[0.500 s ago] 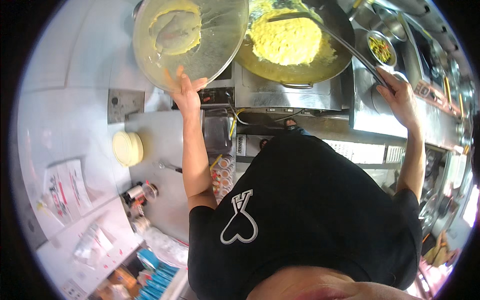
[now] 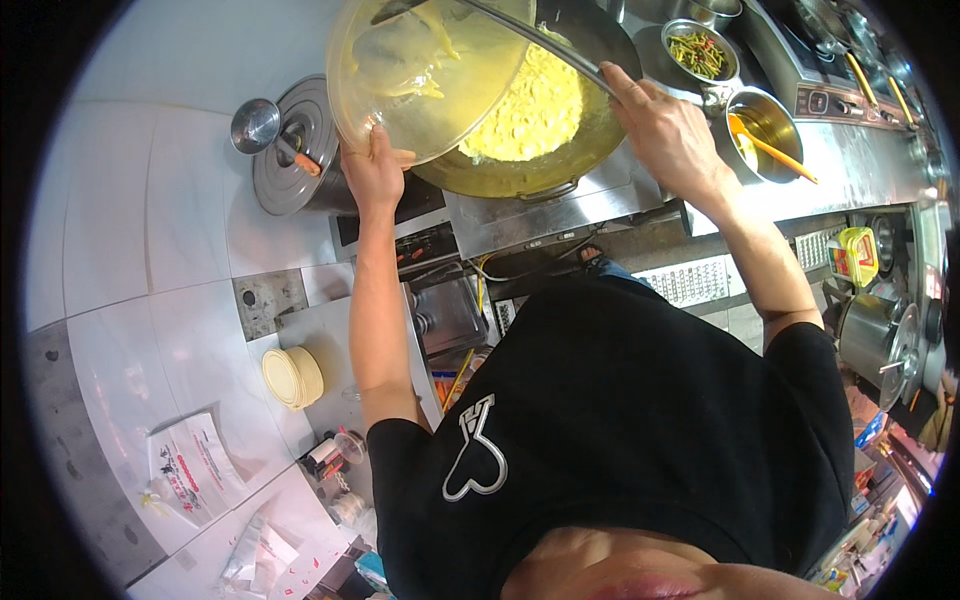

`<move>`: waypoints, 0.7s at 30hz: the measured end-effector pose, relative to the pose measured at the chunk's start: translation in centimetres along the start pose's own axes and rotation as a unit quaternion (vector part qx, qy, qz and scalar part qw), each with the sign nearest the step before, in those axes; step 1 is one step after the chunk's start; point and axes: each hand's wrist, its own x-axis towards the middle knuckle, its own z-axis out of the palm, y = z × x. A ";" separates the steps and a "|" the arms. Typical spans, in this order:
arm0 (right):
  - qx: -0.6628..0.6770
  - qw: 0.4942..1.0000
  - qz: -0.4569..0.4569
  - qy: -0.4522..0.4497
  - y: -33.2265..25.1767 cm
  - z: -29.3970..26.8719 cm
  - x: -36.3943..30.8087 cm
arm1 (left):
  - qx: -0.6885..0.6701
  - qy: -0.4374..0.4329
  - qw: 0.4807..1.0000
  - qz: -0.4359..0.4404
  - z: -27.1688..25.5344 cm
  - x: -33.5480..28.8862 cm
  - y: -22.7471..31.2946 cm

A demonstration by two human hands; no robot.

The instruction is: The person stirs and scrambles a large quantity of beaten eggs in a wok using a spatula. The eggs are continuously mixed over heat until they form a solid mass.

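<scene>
My left hand (image 2: 375,172) grips the near rim of a large translucent bowl (image 2: 425,135), tilted at the wok's left side. Streaks of yellow liquid, like beaten egg, cling inside it. My right hand (image 2: 672,135) is closed round the handle of a long metal wok spatula (image 2: 545,40). The shaft crosses above the wok, and the spatula's head lies over the bowl's inside at the top edge; whether it touches is unclear. In the wok (image 2: 520,182) sits a lumpy yellow mass of egg (image 2: 530,110), partly hidden by the bowl.
A lidded pot (image 2: 285,185) with a ladle (image 2: 257,126) on top stands left of the bowl. To the right are a bowl of chopped green and red vegetables (image 2: 700,52) and a steel pot (image 2: 765,105) with an orange-handled utensil. A cream round tub (image 2: 293,378) sits lower left.
The spatula has swung left from above the egg to over the bowl, my right hand moving left with it. The bowl now overlaps the wok's left side. The whole view has shifted.
</scene>
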 end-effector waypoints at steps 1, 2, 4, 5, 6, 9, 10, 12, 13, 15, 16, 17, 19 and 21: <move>-0.010 1.000 0.017 -0.015 -0.4 0.1 0.1 | 0.004 0.004 1.000 -0.005 0.0 0.2 -0.6; -0.020 0.999 0.034 -0.029 -0.6 0.3 0.2 | 0.007 0.010 1.000 -0.009 0.0 0.5 -1.0; -0.043 0.997 0.035 -0.047 -0.4 0.8 0.4 | -0.016 0.013 0.999 -0.031 0.5 0.9 -0.4; -0.049 0.996 0.038 -0.062 -0.5 0.8 0.5 | -0.017 0.012 0.999 -0.033 0.8 1.2 -0.3; -0.052 0.995 0.041 -0.076 -0.5 0.9 0.6 | 0.003 0.008 1.000 -0.016 0.5 1.8 -0.7; -0.077 0.991 0.015 -0.109 -0.6 1.4 0.2 | 0.013 0.015 1.000 -0.001 0.8 2.6 -1.4; -0.084 0.988 0.012 -0.129 -0.9 1.4 0.1 | 0.012 0.017 1.000 0.002 0.8 2.8 -1.5; -0.056 0.985 0.015 -0.161 -0.8 0.1 0.0 | 0.014 0.017 1.000 0.011 0.7 3.0 -1.7; -0.014 0.995 0.006 -0.102 -0.3 -0.2 -0.5 | 0.011 0.017 1.000 0.018 0.7 3.2 -1.6; 0.057 0.998 0.013 -0.013 -0.4 -1.2 -0.7 | 0.003 0.018 0.999 0.028 0.7 3.1 -0.8; 0.043 0.993 -0.072 0.080 -0.6 -2.2 -0.2 | -0.009 0.006 1.000 0.012 1.0 2.9 -0.2; 0.031 0.997 -0.043 0.063 -1.0 -2.4 0.2 | -0.018 -0.004 1.000 -0.005 1.1 2.5 0.4; 0.026 0.999 -0.012 0.025 -1.9 -2.0 0.8 | -0.041 -0.037 0.996 -0.071 1.2 2.2 2.4; 0.028 0.998 -0.026 -0.041 -2.6 -1.4 1.0 | -0.045 -0.033 0.996 -0.071 1.1 2.0 3.4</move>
